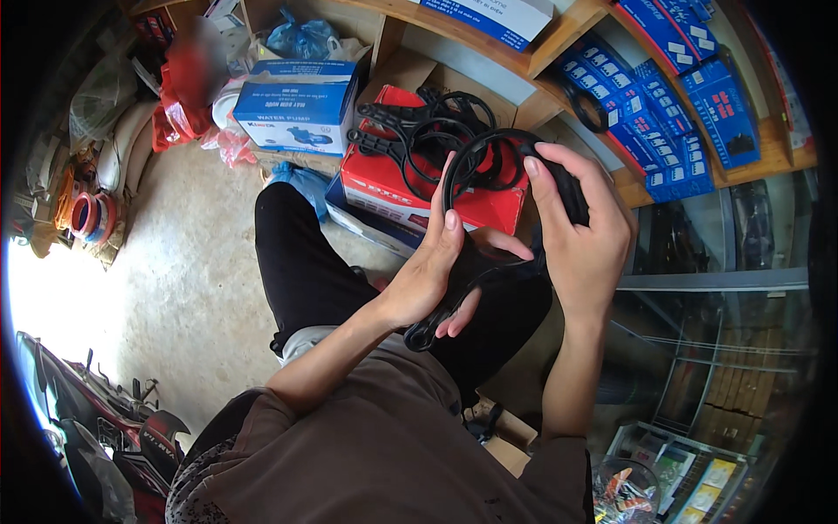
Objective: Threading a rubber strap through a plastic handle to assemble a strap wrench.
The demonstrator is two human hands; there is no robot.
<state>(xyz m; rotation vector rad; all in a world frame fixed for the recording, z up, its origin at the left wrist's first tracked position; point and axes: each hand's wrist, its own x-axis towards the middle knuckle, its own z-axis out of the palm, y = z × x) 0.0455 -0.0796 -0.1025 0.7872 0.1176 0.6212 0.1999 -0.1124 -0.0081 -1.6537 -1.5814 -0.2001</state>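
A black ring-shaped filter wrench [506, 138] is held up in front of my chest, its handle slanting down to the left and ending in a holed tip. My left hand [425, 271] grips the ring's left side and the handle, with the thumb up front and fingers showing behind. Wrapped around the ring's right side is my right hand [589, 218], thumb and fingers on the black band. Just beyond, several similar black wrenches [410, 131] lie piled on a red box [384, 196], their rings overlapping. Part of the held handle is hard to make out against my dark trousers.
A blue and white pump box [292, 113] stands left of the red box. Wooden shelves [567, 39] with blue packages [642, 109] curve along the far right. A glass case [724, 279] is at right. Motorbikes [131, 437] stand lower left, beyond concrete floor [196, 236].
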